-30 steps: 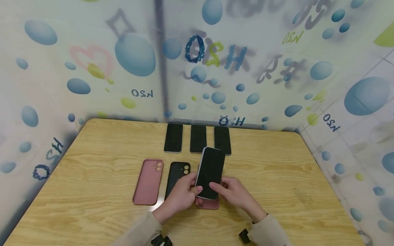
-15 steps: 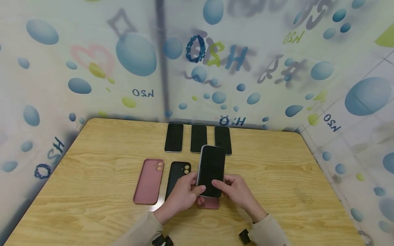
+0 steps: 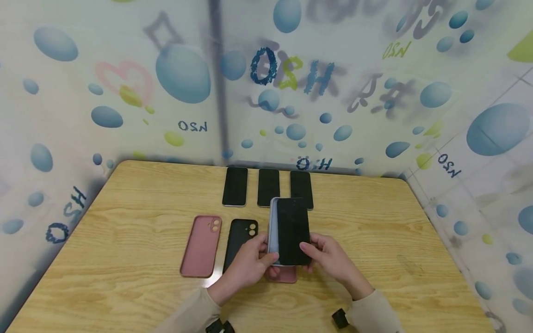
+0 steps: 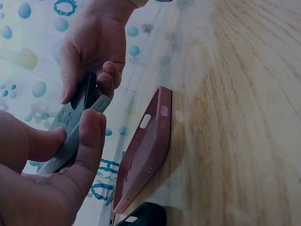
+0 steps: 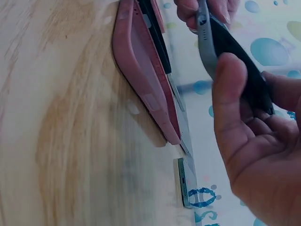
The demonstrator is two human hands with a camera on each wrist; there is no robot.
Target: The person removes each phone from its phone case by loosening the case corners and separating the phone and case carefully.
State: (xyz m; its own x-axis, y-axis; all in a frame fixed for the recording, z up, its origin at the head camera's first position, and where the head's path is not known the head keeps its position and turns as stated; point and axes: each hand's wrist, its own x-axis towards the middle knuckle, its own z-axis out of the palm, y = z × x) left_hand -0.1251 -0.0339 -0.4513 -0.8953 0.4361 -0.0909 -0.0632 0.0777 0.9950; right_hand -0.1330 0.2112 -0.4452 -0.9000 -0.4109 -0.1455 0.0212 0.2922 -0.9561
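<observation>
In the head view my left hand (image 3: 245, 263) grips a light blue-grey phone case (image 3: 273, 231), thumb on its lower left corner. My right hand (image 3: 331, 256) pinches a black-screened phone (image 3: 294, 231), its thumb on the screen. The phone sits shifted right out of the case, so a strip of the case's inside shows along the left. From the left wrist view, the case (image 4: 70, 146) and phone (image 4: 85, 94) stand at an angle to each other. Both are raised over a pink phone case (image 3: 285, 276), mostly hidden from the head camera.
Left of the hands lie a black phone case (image 3: 238, 243), partly covered by my left hand, and another pink case (image 3: 201, 247). Farther back is a row of three dark phones, the left phone (image 3: 235, 186), middle phone (image 3: 268, 187) and right phone (image 3: 301, 187), on the wooden table (image 3: 374, 222).
The phone was lying within the case; my right hand has moved right with it, baring the case's inner left side. My left hand stays nearly in place, still holding the case.
</observation>
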